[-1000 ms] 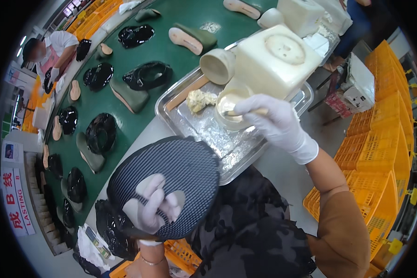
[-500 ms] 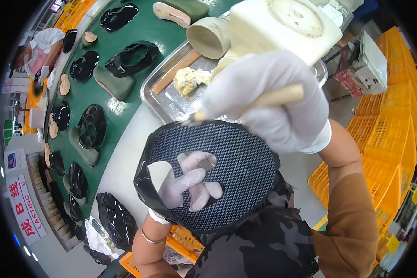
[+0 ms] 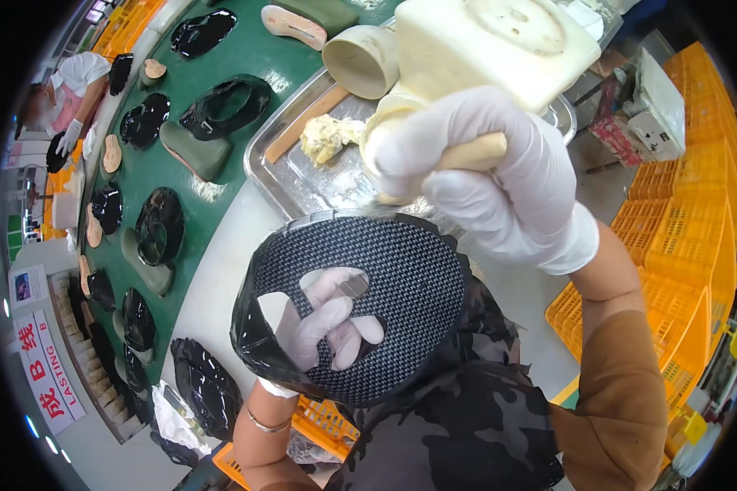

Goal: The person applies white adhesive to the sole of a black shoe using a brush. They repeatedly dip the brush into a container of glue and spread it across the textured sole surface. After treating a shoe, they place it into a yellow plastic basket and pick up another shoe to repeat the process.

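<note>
My gloved left hand (image 3: 323, 323) grips a glossy black shoe upper (image 3: 409, 303) from beneath. Its fingers show through the cut-outs in the grey-black mesh lining, which faces up. In my gloved right hand (image 3: 512, 184) is a brush with a pale wooden handle (image 3: 477, 153), fingers closed round it. The brush's blurred tip is at the upper's far edge; whether it touches cannot be made out. Just beyond lies a metal tray (image 3: 259, 168) with a wooden stick (image 3: 307, 123) and a crusty yellowish lump (image 3: 327, 139).
A whitish plastic container (image 3: 499, 49) with a wide round mouth rests on the tray. Several black uppers (image 3: 160, 225) and green shoe lasts (image 3: 196, 151) lie on the green surface (image 3: 250, 49) at left. Orange crates (image 3: 671, 278) stack at right. Another person (image 3: 78, 86) works at far left.
The brush tip has moved right along the upper's far edge. The upper has shifted slightly left. At far left, the other person's gloved hand now has a black piece by it.
</note>
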Tool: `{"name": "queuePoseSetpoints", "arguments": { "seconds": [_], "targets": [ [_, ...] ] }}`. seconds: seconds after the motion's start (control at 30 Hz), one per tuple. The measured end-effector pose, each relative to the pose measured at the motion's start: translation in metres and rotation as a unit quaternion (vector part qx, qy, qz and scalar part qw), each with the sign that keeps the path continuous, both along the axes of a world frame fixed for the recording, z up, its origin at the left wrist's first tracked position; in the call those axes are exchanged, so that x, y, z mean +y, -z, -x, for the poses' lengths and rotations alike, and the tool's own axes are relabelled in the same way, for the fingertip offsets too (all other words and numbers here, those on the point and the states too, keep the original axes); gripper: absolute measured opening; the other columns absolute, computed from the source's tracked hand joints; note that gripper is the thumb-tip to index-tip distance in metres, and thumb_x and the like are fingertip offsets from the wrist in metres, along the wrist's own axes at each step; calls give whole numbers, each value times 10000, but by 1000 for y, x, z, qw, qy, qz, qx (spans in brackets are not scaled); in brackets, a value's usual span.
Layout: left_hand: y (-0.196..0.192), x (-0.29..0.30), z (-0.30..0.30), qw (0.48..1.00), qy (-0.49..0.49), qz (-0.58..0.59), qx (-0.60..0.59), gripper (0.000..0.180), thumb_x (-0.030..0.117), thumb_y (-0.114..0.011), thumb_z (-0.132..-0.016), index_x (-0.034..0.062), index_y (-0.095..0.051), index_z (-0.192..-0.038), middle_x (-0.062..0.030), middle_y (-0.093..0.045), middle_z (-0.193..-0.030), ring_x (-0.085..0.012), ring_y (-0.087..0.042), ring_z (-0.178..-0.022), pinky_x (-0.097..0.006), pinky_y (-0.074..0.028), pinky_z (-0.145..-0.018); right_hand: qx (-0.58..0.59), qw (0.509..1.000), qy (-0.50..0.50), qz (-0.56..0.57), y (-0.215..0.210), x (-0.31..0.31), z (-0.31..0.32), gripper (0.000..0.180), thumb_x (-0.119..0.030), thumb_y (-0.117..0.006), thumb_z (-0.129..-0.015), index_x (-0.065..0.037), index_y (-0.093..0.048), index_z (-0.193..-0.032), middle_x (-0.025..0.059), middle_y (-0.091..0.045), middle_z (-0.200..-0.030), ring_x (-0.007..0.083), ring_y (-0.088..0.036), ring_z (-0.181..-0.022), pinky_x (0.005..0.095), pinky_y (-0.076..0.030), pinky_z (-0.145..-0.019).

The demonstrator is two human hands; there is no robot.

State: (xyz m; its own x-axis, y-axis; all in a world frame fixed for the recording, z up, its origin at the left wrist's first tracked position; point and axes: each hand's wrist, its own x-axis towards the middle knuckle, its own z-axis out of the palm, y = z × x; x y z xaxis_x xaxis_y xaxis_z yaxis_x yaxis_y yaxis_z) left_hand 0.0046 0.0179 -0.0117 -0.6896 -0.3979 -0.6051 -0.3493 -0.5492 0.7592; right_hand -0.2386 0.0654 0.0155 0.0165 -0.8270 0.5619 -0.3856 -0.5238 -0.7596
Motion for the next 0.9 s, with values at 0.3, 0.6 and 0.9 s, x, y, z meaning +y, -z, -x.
{"name": "queuePoseSetpoints", "arguments": {
  "seconds": [0.3,0.6,0.9],
  "targets": [
    [19,15,-33,975,-161,-6,155,512,394,-432,-887,34,-385,-1247,-245,-601,-827,-179,-519,-474,-222,-382,-374,-142,989,19,30,27,9,-9,134,-103,-524,-901,-9,-504,-995,63,-614,-778,130,-618,-683,242,-499,-631],
    [31,42,-28,947,-245,12,210,542,176,-491,-843,69,-256,-1320,-279,-573,-991,-287,-597,-760,-323,-527,-523,-157,986,51,32,28,37,-8,153,-116,-480,-925,14,-487,-1005,79,-613,-838,109,-591,-693,232,-487,-632],
    [39,61,-37,917,-283,32,281,547,96,-433,-836,125,-240,-1347,-293,-541,-1056,-326,-594,-784,-356,-529,-592,-246,964,56,87,20,0,-30,136,-109,-490,-920,-8,-480,-1009,70,-607,-838,87,-592,-728,194,-483,-591]
  ]
}}
